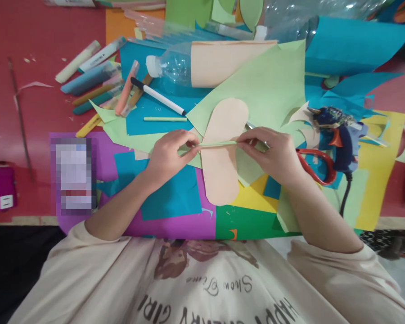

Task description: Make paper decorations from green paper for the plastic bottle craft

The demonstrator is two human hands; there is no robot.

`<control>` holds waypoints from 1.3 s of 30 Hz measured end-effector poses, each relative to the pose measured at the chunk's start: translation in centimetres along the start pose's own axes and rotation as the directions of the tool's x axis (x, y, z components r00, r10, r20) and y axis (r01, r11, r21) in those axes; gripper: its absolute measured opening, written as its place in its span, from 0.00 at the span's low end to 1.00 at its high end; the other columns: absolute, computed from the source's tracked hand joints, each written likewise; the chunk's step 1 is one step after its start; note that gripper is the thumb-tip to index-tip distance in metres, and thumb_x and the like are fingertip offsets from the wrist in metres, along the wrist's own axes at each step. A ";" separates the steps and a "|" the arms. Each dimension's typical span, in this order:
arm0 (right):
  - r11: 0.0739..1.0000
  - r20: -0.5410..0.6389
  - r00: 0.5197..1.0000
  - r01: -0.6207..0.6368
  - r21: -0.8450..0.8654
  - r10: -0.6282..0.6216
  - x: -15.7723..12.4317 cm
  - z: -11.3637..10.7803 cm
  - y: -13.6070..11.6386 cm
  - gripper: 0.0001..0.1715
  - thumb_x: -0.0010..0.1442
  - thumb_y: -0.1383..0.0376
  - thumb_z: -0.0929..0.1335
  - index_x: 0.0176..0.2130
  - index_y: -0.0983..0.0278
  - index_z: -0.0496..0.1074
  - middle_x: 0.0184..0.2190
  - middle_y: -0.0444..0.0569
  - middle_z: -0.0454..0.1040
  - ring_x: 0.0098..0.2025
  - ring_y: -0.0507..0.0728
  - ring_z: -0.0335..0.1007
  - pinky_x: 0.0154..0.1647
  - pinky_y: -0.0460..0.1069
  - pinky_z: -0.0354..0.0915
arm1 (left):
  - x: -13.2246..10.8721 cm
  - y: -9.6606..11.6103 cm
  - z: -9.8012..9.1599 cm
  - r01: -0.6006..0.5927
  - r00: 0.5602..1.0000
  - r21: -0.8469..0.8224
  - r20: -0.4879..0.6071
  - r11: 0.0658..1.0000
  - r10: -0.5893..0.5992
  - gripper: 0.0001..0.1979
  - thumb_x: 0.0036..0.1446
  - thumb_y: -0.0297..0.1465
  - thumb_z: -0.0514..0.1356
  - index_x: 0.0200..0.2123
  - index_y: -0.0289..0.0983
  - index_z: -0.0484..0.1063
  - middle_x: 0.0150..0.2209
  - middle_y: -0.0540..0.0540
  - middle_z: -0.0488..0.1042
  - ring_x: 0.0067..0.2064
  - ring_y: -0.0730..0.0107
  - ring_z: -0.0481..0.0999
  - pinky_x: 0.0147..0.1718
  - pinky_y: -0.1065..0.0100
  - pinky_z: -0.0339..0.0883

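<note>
My left hand [177, 153] pinches one end of a thin rolled strip of light green paper [218, 144]. The strip's other end sits between the fingertips of my right hand [270, 150], so it is stretched level between the two. Beneath it lies a peach paper cutout [221, 175] with rounded ends. A second, similar green paper roll [165, 119] rests on blue paper beyond my left hand. Scissors with red handles [319, 166] lie beside my right wrist, their blades partly hidden by my hand and paper.
A glue gun [346, 135] with a black cord lies at the right. Farther back are a plastic bottle wrapped in peach paper [229, 63], a black-and-white marker [162, 99] and several coloured markers [87, 76]. A blurred-out phone [74, 175] is at the left.
</note>
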State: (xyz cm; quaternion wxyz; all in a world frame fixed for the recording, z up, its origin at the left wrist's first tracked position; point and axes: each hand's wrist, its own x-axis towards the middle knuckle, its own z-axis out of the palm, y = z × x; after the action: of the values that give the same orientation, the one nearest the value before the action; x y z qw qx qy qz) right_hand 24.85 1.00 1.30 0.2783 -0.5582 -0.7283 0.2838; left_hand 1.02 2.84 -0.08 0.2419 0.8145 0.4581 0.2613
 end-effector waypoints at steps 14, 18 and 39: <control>0.999 -0.002 1.000 0.024 -0.030 -0.024 -0.1 0.1 0.4 0.06 0.58 0.66 0.67 0.32 0.59 0.76 0.30 0.48 0.78 0.30 0.55 0.71 0.32 0.51 0.67 | 0.2 0.2 -0.8 0.024 0.994 -0.119 0.106 0.993 -0.012 0.05 0.57 0.28 0.57 0.30 0.37 0.72 0.31 0.49 0.77 0.33 0.73 0.75 0.36 0.71 0.68; 0.999 0.022 1.000 0.020 -0.033 -0.020 -0.1 0.2 0.4 0.08 0.59 0.66 0.66 0.33 0.59 0.76 0.32 0.48 0.78 0.31 0.55 0.72 0.33 0.51 0.68 | 0.3 0.1 -1.0 0.092 0.987 -0.128 0.144 0.988 -0.074 0.05 0.56 0.29 0.58 0.32 0.37 0.73 0.33 0.49 0.78 0.34 0.72 0.76 0.36 0.71 0.68; 0.979 0.006 0.981 0.196 -0.062 -0.196 0.0 0.3 1.0 0.07 0.59 0.70 0.66 0.33 0.59 0.74 0.33 0.49 0.78 0.37 0.57 0.75 0.40 0.54 0.72 | 0.2 -0.9 -0.7 -0.115 0.981 0.080 0.168 0.990 0.100 0.08 0.60 0.31 0.56 0.32 0.36 0.73 0.33 0.46 0.77 0.37 0.66 0.75 0.39 0.66 0.67</control>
State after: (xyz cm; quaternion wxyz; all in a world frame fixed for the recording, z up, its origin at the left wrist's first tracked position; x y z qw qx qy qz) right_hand 25.32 1.18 0.34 0.2874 -0.4922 -0.7883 0.2319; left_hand 0.15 3.56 -0.06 0.2277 0.8667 0.4032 0.1858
